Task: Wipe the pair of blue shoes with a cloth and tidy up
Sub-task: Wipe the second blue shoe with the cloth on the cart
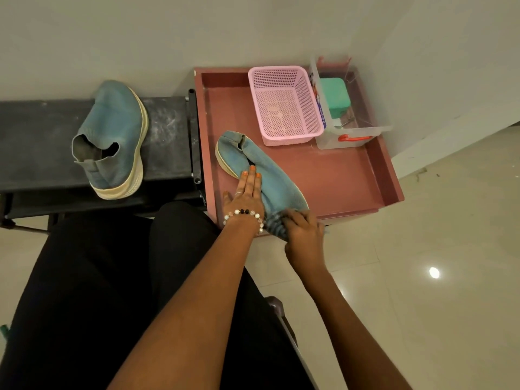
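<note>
One blue shoe [270,175] with a cream sole lies on its side in the reddish-brown tray [351,175]. My left hand [247,195] presses flat on its upper with straight fingers. My right hand [302,230] grips a grey striped cloth [277,225] against the shoe's toe at the tray's near edge. The second blue shoe [112,139] stands on the dark bench [33,142] to the left, apart from both hands.
A pink mesh basket [284,102] and a clear plastic box [351,108] holding a green item stand at the back of the tray, against the wall. Pale tiled floor [436,249] lies to the right. My dark-clothed lap fills the lower left.
</note>
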Available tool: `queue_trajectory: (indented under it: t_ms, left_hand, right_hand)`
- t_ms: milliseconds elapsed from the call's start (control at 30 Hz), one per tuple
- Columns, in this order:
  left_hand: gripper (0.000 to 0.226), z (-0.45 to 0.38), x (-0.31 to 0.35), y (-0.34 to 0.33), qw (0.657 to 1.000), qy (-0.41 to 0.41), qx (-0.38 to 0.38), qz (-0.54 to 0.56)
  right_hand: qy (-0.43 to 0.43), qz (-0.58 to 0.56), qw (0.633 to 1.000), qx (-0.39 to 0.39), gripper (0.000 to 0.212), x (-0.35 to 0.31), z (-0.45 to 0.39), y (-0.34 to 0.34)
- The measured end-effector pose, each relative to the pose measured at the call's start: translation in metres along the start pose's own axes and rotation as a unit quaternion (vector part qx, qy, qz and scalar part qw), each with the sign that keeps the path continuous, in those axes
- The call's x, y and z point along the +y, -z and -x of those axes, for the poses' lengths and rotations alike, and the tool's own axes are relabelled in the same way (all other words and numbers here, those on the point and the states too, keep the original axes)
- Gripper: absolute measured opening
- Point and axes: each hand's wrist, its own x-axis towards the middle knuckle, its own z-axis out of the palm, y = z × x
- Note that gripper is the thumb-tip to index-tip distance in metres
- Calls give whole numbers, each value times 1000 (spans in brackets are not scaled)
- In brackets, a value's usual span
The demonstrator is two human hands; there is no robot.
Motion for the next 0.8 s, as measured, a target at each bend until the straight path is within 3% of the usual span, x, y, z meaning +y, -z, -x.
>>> queue_trajectory:
  t_ms: [67,267,367,600,800]
  left_hand:
    - [83,-1,1,-1,1000,1,3,2]
    - [80,0,0,-1,1000,-9,-1,7]
    - [83,0,-2,3,1000,-11,-11,13]
    - [84,1,-2,3,1000,-13,-7,10]
    - [89,4,-3,5,1000,-21,-12,15]
  right_hand:
    - [-14,1,1000,-9,57,8,20,7]
    - [-50,3,998,-28,28,-18,-24,8]
    - [-71,-28,997,-21,31,-28,-45,-1]
    - [26,30,999,11,53,15,25,3]
    - [-28,43,999,1,46,3,-27,-3]
